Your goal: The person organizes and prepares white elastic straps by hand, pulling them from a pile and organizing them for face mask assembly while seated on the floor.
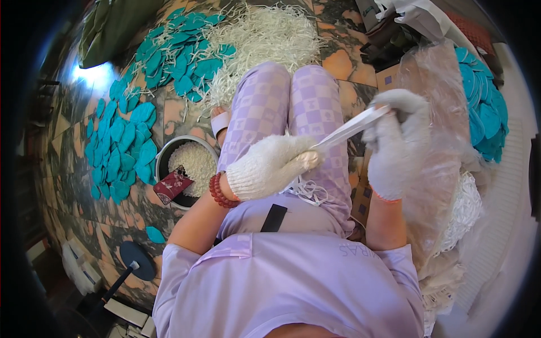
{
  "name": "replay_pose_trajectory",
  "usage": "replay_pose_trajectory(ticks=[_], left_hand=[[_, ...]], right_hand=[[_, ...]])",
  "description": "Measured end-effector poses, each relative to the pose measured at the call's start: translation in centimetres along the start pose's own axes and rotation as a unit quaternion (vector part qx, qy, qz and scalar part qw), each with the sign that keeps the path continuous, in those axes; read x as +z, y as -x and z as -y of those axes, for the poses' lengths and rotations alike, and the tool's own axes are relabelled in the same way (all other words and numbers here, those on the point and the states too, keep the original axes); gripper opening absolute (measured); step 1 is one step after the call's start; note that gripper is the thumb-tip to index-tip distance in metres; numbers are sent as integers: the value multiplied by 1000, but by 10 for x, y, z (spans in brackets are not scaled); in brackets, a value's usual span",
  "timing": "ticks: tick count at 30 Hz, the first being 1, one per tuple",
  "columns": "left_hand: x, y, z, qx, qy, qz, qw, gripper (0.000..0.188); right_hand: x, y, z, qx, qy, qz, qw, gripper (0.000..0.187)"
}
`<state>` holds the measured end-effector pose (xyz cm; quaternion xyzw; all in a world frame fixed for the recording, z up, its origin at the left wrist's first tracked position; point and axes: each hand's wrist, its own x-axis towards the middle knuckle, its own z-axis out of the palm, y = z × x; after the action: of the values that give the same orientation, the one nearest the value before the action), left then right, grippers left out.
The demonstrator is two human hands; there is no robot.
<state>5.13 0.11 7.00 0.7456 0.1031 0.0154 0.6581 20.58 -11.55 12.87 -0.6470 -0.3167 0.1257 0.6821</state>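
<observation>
My left hand [273,168], in a white knit glove with a red bead bracelet at the wrist, is closed on one end of a flat white strip [355,125]. The strip stretches up and across to my right hand [401,138], gloved the same way, whose bent fingers pinch its other end. Whether it is one strip or several together I cannot make out. On my lap, just below the hands, lies a small tangle of thin white strips [309,191]. A black rectangular piece [274,218] rests on my clothes, under my left wrist.
Flat teal oval pieces [115,141] lie in heaps on the patterned floor at left. Beyond my knees spreads a pile of white strips [270,39]. A pot [159,160] of small white pieces stands by my left leg. At right, clear plastic [431,124] covers boxes beside more teal pieces [486,121].
</observation>
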Motion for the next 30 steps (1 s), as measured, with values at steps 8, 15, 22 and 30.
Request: replay_pose_trajectory(ticks=[8,15,22,30], left_hand=[[-2,12,1,-69,288,83,951,28],[10,-1,9,-8,246,35,969,19],[-3,4,-13,-25,-10,23,999,14],[15,10,23,-20,-19,-34,999,21]], right_hand=[[-52,-14,-52,101,224,108,963,21],[-27,2,-11,73,-46,240,967,41],[-19,2,-23,99,205,510,830,38],[-11,34,-41,132,-56,289,946,21]])
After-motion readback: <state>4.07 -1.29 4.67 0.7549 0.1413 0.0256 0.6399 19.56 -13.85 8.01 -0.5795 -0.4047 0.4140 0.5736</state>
